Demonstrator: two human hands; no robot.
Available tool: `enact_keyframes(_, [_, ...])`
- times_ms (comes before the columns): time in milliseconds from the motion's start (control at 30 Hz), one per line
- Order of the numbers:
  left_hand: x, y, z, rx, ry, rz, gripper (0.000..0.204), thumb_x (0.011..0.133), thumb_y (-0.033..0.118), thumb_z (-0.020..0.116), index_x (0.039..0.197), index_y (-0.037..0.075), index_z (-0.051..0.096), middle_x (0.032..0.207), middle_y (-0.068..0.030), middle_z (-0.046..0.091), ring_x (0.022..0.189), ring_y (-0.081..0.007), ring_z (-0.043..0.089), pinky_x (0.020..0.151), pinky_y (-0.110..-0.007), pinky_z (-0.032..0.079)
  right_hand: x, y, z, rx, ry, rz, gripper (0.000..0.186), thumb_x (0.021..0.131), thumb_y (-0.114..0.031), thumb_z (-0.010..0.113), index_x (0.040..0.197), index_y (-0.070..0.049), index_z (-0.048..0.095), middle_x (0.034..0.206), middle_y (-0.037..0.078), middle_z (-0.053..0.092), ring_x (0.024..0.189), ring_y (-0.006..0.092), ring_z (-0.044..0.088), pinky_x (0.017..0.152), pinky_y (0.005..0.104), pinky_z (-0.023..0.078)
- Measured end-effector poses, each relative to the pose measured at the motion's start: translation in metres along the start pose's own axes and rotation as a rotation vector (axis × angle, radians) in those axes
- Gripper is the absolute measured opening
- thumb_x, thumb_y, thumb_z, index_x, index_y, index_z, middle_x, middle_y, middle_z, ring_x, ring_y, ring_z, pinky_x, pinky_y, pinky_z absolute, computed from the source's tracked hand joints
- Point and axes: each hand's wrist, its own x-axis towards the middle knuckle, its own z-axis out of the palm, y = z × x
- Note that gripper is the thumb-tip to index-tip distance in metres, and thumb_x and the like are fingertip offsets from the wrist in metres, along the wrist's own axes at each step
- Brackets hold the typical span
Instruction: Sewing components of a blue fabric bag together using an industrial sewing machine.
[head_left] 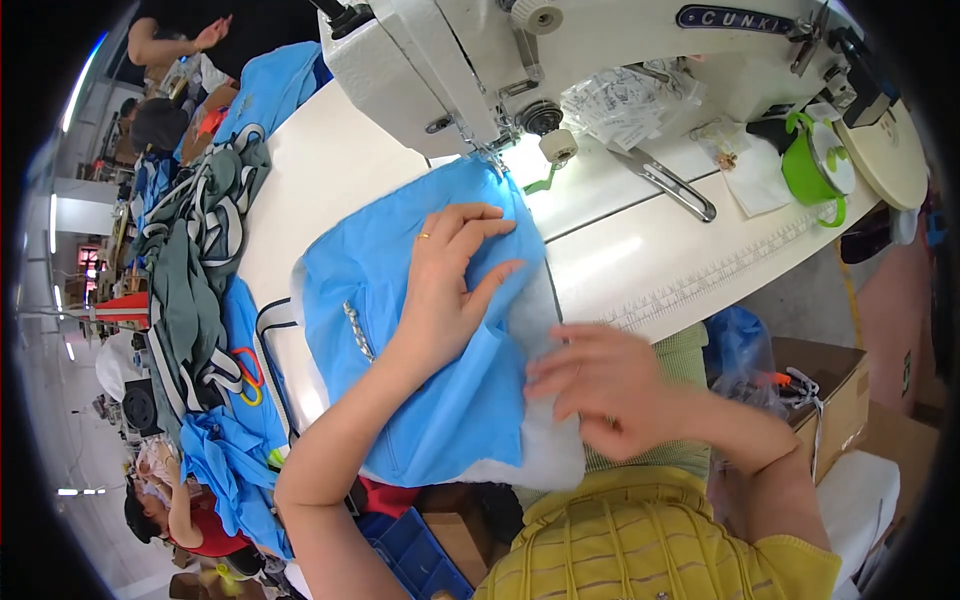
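Observation:
A light blue piece of fabric (pixel 350 250) lies on the white sewing table, its far edge under the needle area of a white sewing machine (pixel 410 70). A white backing layer (pixel 552 440) shows beneath its right and near edges. My left hand (pixel 445 285) rests on the blue fabric just in front of the needle, thumb and fingers apart. A short grey-and-white braided cord (pixel 357 332) lies on the fabric left of my wrist. Over the white layer's right edge is my right hand (pixel 610 385), blurred by motion, fingers apart and nothing visible in them.
Thread snips (pixel 665 185), a ruler strip (pixel 700 270) and a green cup (pixel 815 170) are on the table's right side. Dark green garments (pixel 195 270) pile up at the left. A cardboard box (pixel 830 400) stands at the lower right. Other people work at the far left.

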Motion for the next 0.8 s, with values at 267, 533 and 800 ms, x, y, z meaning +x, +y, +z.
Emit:
enact_keyframes(267, [-0.005,-0.012,0.007,-0.171,0.104,-0.082,0.012,0.098,0.004,0.067,0.109,0.003,0.067,0.111,-0.0106,0.072,0.1,-0.0272,0.063,0.091,-0.036,0.049,0.055,0.026,-0.016,-0.549,0.19,0.218,0.05,0.08,-0.005,0.074,0.127,0.003,0.059,0.134,0.019,0.059,0.125,0.0346,0.056,0.106,0.0452,0.047])
enact_keyframes(533, [0.008,-0.01,-0.003,-0.409,0.169,-0.192,0.01,0.108,0.009,0.054,0.107,0.001,0.06,0.116,-0.0133,0.07,0.104,-0.025,0.063,0.092,-0.035,0.049,0.056,0.03,-0.01,-0.683,0.03,0.127,0.055,0.083,-0.015,0.069,0.132,0.009,0.059,0.145,0.026,0.055,0.142,0.0388,0.049,0.123,0.0513,0.035])
enact_keyframes(800, [0.006,0.002,0.013,0.034,0.044,0.014,0.022,0.097,0.005,0.067,0.119,0.003,0.069,0.128,-0.0137,0.067,0.12,-0.0339,0.061,0.103,-0.042,0.046,0.041,0.024,-0.014,-0.66,-0.003,0.124,0.047,0.082,-0.015,0.068,0.124,0.006,0.065,0.138,0.023,0.061,0.136,0.037,0.056,0.121,0.0528,0.037])
